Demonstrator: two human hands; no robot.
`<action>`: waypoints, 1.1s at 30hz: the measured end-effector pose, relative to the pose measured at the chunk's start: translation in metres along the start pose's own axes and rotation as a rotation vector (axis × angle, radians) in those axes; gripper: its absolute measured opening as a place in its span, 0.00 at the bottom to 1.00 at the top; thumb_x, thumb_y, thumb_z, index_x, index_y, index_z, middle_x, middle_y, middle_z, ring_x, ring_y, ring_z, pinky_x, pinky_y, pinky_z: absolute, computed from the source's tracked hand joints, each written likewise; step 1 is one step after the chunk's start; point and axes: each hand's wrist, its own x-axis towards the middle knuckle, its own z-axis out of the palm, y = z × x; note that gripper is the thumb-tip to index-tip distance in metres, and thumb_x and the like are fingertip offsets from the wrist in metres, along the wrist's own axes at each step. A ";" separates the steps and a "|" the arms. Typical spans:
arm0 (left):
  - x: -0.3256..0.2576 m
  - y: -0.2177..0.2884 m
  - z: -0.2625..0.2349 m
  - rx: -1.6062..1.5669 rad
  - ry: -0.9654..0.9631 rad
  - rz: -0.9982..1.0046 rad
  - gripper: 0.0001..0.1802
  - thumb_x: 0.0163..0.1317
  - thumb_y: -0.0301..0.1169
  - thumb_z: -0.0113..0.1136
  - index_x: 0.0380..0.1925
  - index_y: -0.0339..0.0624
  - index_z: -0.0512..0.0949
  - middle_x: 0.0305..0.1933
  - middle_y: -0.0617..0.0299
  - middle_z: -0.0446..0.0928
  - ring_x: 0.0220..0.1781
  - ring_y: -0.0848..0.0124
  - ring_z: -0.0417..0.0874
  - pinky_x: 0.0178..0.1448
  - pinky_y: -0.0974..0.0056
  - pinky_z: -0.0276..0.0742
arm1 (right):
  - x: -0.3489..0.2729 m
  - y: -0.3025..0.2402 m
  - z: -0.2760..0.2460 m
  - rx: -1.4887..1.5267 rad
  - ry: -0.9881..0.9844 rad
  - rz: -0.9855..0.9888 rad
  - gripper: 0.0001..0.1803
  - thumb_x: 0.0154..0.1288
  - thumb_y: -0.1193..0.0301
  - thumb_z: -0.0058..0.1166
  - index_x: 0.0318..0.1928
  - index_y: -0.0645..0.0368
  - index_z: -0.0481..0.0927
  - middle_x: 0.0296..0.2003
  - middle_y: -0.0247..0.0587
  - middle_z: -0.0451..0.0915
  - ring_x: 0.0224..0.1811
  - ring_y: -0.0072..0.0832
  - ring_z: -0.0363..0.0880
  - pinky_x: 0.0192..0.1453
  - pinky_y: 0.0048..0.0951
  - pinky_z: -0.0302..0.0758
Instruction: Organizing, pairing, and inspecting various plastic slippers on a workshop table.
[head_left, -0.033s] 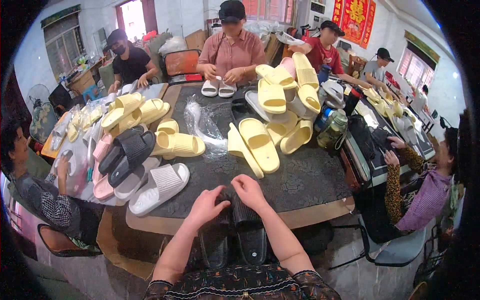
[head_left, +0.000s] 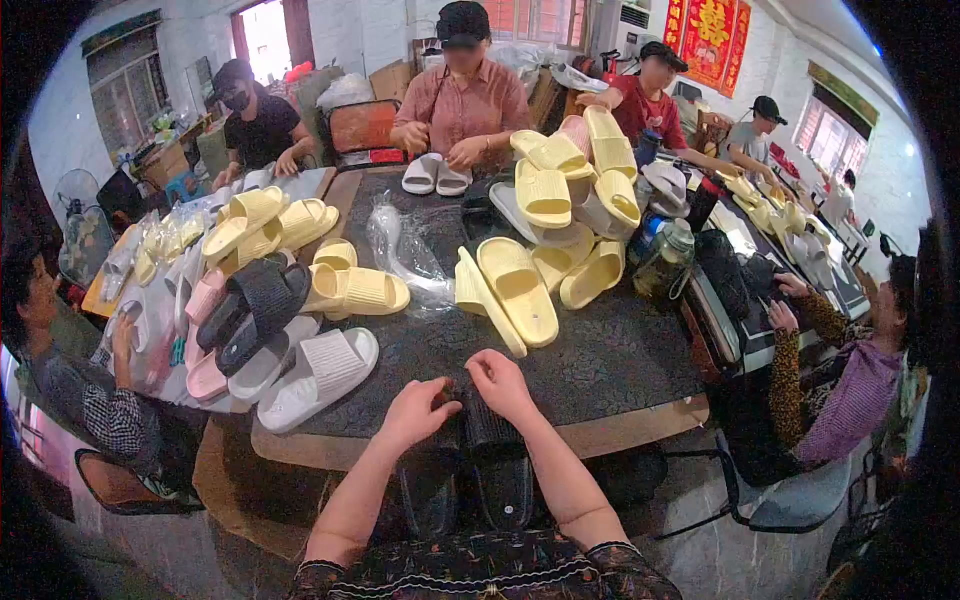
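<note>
A pair of black slippers lies at the table's near edge, heels toward me; the right slipper point(head_left: 503, 490) and the left slipper point(head_left: 430, 490) are partly covered by my hands and arms. My left hand point(head_left: 418, 412) is curled at the toe end of the left slipper, its thumb and fingers around the dark toe. My right hand point(head_left: 503, 385) rests over the toe end of the right slipper, thumb and fingertips pinched together. Whatever sits in that pinch is too small or hidden. Straight ahead lie yellow slippers point(head_left: 520, 290), and to the left a white slipper point(head_left: 322, 378).
Piled slippers in yellow, black, pink and grey stand at the left, with a clear plastic bag point(head_left: 405, 255) in the middle. A yellow heap point(head_left: 543, 190) and a bottle point(head_left: 665, 262) are at the right. Opposite, a person handles white slippers point(head_left: 437, 175); other people sit around.
My hands stay at the black slippers; the left fingers have dropped slightly. Across the table, the person's hand on the left of the picture has lifted away from the white slippers.
</note>
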 end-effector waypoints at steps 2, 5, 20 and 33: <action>0.009 -0.007 0.007 0.059 -0.008 0.006 0.17 0.57 0.42 0.62 0.41 0.44 0.82 0.34 0.54 0.82 0.43 0.55 0.81 0.49 0.56 0.75 | -0.003 0.013 -0.002 0.007 0.081 -0.070 0.09 0.66 0.69 0.53 0.37 0.63 0.79 0.28 0.40 0.79 0.28 0.24 0.75 0.34 0.26 0.72; 0.008 -0.018 0.016 0.019 0.022 0.006 0.15 0.57 0.42 0.61 0.36 0.44 0.82 0.34 0.54 0.82 0.40 0.56 0.82 0.46 0.57 0.77 | -0.013 0.022 -0.005 0.029 0.152 0.020 0.08 0.65 0.67 0.53 0.37 0.60 0.78 0.31 0.41 0.79 0.29 0.29 0.77 0.35 0.29 0.74; 0.042 -0.001 0.010 0.025 0.286 0.310 0.06 0.58 0.29 0.57 0.34 0.42 0.80 0.31 0.56 0.78 0.38 0.55 0.77 0.44 0.54 0.74 | -0.020 -0.005 -0.006 0.058 0.047 -0.060 0.16 0.61 0.65 0.60 0.47 0.57 0.78 0.34 0.37 0.81 0.21 0.22 0.71 0.29 0.24 0.71; 0.039 -0.023 0.021 -0.604 0.230 0.015 0.10 0.62 0.31 0.60 0.36 0.35 0.81 0.29 0.63 0.80 0.32 0.77 0.77 0.39 0.70 0.73 | -0.007 -0.001 0.003 0.309 0.033 0.038 0.08 0.66 0.70 0.56 0.39 0.62 0.79 0.27 0.32 0.80 0.30 0.17 0.78 0.36 0.20 0.74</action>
